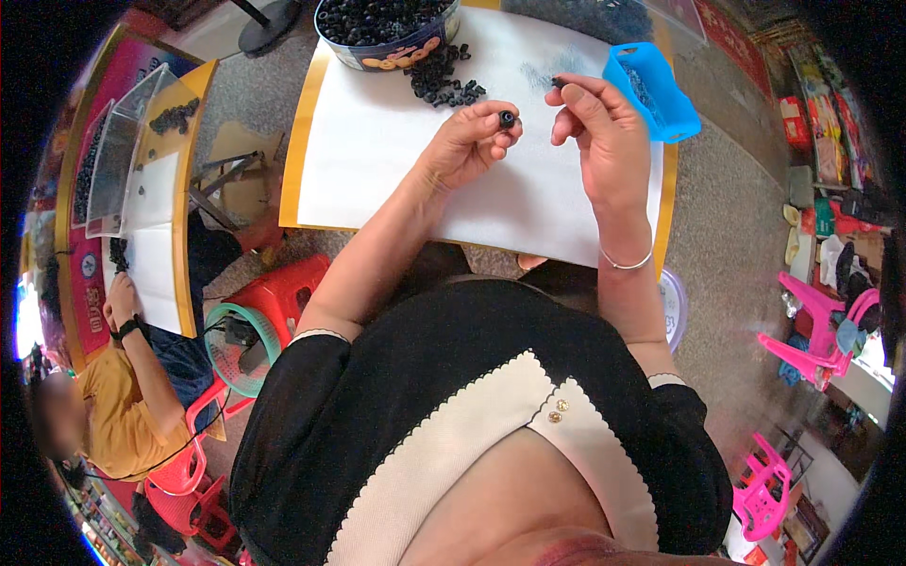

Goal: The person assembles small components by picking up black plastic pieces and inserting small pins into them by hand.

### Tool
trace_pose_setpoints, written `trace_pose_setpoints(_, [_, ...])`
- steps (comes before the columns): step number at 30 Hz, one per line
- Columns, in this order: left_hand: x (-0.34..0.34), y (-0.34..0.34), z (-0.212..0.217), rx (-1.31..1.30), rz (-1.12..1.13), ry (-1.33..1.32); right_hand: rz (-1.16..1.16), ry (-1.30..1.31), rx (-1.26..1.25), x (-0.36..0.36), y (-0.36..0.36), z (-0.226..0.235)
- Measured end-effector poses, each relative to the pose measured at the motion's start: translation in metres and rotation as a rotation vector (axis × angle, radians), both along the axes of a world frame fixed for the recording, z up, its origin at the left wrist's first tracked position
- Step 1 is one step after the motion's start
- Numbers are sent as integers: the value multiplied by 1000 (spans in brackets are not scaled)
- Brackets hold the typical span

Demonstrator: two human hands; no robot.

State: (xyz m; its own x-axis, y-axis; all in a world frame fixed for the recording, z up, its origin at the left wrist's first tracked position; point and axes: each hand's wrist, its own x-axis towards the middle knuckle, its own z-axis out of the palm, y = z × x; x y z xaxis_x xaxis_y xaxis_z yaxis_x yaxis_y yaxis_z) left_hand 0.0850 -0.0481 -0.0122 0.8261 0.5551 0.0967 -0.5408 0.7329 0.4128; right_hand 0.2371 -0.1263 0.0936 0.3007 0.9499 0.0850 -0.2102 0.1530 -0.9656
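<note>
Over the white sheet on the table (377,189), near its far edge, we hold our two hands up close together. Our left hand (467,141) pinches a small black ring (507,119) between thumb and fingertips, with its hole facing up at us. Our right hand (604,127) pinches a tiny dark piece (559,82) at its fingertips; it is too small for us to tell what it is.

We think the ring is very light and stiff, maybe a bit rubbery, and it could slip away easily. We would best hold it by its round outer side, so the hole stays free.

A small pile of loose black rings (444,80) lies on the sheet at the far edge, just beside a round tin (377,52) full of more rings. A blue plastic scoop (651,90) lies at the far right corner, close to our right hand.

Off to the left, another person in a yellow shirt (118,415) sits at another table (179,236).
</note>
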Motion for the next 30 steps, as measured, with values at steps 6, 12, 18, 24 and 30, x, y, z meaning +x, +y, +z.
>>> trace_pose_setpoints(6, [-1,-1,4,-5,-11,-11,96,249,66,2,3,18])
trace_pose_setpoints(12, [-2,-1,3,11,-13,-15,131,249,97,-5,4,26])
trace_pose_setpoints(18, [0,-1,0,-22,52,13,-29,-329,-86,-15,-4,2])
trace_pose_setpoints(24, [3,1,-4,-36,129,85,-99,-580,-42,-15,-4,-20])
trace_pose_setpoints(30, [4,1,-6,23,159,151,-93,-588,-61,-21,-3,-21])
